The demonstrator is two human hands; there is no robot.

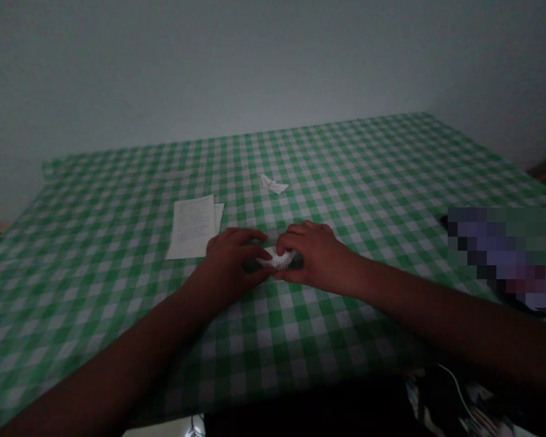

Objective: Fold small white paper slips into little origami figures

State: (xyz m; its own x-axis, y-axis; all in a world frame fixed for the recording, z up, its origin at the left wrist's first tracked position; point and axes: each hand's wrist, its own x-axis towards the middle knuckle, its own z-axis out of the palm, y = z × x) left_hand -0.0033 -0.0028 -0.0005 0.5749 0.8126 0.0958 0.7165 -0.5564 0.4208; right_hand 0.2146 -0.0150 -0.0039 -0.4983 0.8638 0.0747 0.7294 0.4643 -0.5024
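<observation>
A small piece of folded white paper (280,261) with dark print lies on the cloth between my two hands. My left hand (232,258) has its thumb and fingers curled around the paper's left side, with the thumb at the near edge. From the other side, my right hand (313,252) pinches the paper, index finger bent down at the far edge and thumb at the near edge. The fingers cover part of the paper, so its full folded shape is hidden. Beyond the hands sits another folded paper piece (274,184), resembling a small paper boat.
Printed paper sheets (193,227) lie flat, overlapping, just left of my left hand. A green and white checked tablecloth (368,182) covers the table. At the right edge is a dark-edged object (500,261) with a pixelated surface. A pale wall (255,67) stands behind.
</observation>
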